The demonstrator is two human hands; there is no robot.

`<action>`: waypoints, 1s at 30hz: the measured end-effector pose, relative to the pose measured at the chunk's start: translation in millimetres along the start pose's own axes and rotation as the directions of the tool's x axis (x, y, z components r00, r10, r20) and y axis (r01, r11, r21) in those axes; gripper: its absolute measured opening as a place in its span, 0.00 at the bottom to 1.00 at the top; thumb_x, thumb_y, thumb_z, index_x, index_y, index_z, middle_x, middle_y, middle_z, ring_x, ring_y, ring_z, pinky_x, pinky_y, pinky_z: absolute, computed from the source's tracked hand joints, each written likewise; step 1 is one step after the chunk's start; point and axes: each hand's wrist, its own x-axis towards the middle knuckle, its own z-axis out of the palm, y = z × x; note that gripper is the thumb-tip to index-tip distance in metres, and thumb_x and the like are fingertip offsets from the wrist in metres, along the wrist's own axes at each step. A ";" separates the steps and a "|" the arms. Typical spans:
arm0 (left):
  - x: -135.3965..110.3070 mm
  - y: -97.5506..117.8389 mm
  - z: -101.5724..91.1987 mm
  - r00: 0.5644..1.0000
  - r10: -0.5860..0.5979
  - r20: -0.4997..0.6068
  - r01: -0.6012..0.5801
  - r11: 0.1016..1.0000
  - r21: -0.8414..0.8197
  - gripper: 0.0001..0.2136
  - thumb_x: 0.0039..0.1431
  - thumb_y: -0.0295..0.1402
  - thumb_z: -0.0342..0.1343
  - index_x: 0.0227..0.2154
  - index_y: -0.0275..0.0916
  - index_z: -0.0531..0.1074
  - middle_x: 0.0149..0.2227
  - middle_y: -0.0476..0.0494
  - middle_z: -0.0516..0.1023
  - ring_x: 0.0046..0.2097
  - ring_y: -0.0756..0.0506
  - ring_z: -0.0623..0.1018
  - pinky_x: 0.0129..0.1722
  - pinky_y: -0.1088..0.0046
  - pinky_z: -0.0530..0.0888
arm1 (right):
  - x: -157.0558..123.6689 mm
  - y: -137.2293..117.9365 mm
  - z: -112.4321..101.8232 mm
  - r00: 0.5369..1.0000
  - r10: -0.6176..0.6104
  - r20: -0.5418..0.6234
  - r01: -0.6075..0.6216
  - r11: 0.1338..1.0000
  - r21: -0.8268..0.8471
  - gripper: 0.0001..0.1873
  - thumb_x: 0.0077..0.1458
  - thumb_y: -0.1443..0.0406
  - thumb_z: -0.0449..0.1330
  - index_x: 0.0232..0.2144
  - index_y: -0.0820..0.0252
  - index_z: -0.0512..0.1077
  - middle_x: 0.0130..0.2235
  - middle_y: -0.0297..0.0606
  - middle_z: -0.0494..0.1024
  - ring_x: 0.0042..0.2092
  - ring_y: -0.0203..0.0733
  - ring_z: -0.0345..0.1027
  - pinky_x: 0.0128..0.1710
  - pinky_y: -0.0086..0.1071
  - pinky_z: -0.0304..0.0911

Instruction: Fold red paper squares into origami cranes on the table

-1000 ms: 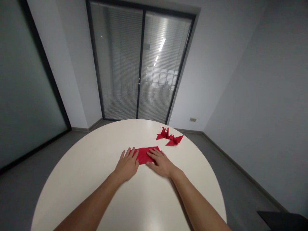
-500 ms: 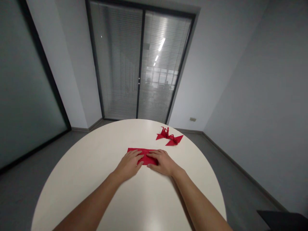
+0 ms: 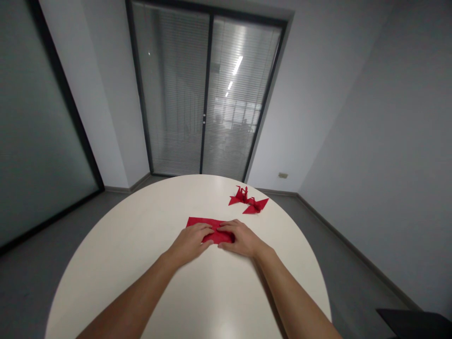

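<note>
A folded red sheet of paper (image 3: pixel 216 237) lies flat on the table, its long side running left to right. My left hand (image 3: pixel 189 242) rests over its left part, fingers lying on the paper and the thumb by the near edge. Over the right part lies my right hand (image 3: pixel 244 239), with its fingers on the paper and its thumb apart from them, low at the near edge. Both hands are open, and they cover the paper's two ends in part.
Beyond my right hand, two red origami cranes, one farther back (image 3: pixel 241 195) and one nearer (image 3: pixel 257 205), stand close together on the round white table (image 3: pixel 127 235). A dark object (image 3: pixel 416 322) shows at the lower right. Behind the table are glass panels with blinds (image 3: pixel 176 94).
My left fingers have drawn together and bent slightly on the paper. Both hands and the paper have shifted very slightly to the right. The cranes have stayed in place.
</note>
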 end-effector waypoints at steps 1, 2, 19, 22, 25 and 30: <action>-0.1 0.5 0.1 1.000 0.012 -0.004 -0.012 1.000 0.000 0.15 0.65 0.38 0.54 0.52 0.45 0.75 0.55 0.45 0.77 0.56 0.41 0.75 0.56 0.62 0.71 | 0.0 -0.4 -0.4 1.000 0.007 -0.001 -0.007 1.000 0.015 0.28 0.55 0.51 0.65 0.55 0.55 0.75 0.55 0.44 0.77 0.55 0.54 0.69 0.57 0.45 0.59; -0.2 1.1 0.1 1.000 0.026 -0.007 -0.026 1.000 -0.002 0.15 0.65 0.39 0.54 0.52 0.45 0.75 0.54 0.45 0.78 0.55 0.41 0.75 0.56 0.62 0.71 | 0.2 -1.1 -0.7 1.000 0.012 -0.002 -0.011 1.000 0.028 0.26 0.55 0.52 0.65 0.54 0.55 0.75 0.54 0.43 0.77 0.55 0.54 0.69 0.57 0.44 0.60; 4.0 3.8 -10.5 0.998 -0.005 -0.055 0.010 0.996 0.083 0.11 0.66 0.28 0.49 0.40 0.41 0.77 0.43 0.45 0.82 0.45 0.42 0.79 0.45 0.67 0.72 | -3.2 -0.5 -3.0 0.999 0.037 0.007 -0.037 0.999 -0.028 0.25 0.54 0.56 0.63 0.53 0.59 0.75 0.51 0.45 0.79 0.52 0.53 0.71 0.53 0.40 0.64; 2.0 -2.7 -8.1 0.995 -0.077 -0.060 0.082 0.994 0.077 0.11 0.67 0.30 0.48 0.41 0.43 0.76 0.42 0.45 0.82 0.44 0.43 0.80 0.43 0.69 0.72 | -3.8 3.7 -2.1 0.997 0.073 -0.028 -0.074 0.997 -0.033 0.21 0.53 0.67 0.58 0.50 0.57 0.77 0.49 0.42 0.80 0.50 0.50 0.72 0.51 0.38 0.64; 0.6 -6.3 -6.8 0.992 -0.114 -0.048 0.117 0.991 0.064 0.11 0.67 0.30 0.47 0.41 0.44 0.75 0.41 0.46 0.82 0.43 0.43 0.80 0.41 0.70 0.71 | -2.9 5.6 -2.2 0.995 0.080 -0.054 -0.081 0.997 -0.020 0.19 0.51 0.71 0.55 0.44 0.57 0.79 0.46 0.41 0.81 0.49 0.48 0.72 0.50 0.36 0.64; 0.2 -7.7 -6.1 0.993 -0.113 -0.021 0.113 0.994 0.000 0.11 0.63 0.26 0.49 0.40 0.42 0.75 0.41 0.45 0.81 0.43 0.43 0.79 0.42 0.70 0.70 | -1.5 -1.3 -5.5 0.993 0.108 -0.042 -0.105 0.993 0.049 0.12 0.49 0.68 0.60 0.38 0.57 0.78 0.43 0.40 0.82 0.44 0.48 0.73 0.47 0.36 0.64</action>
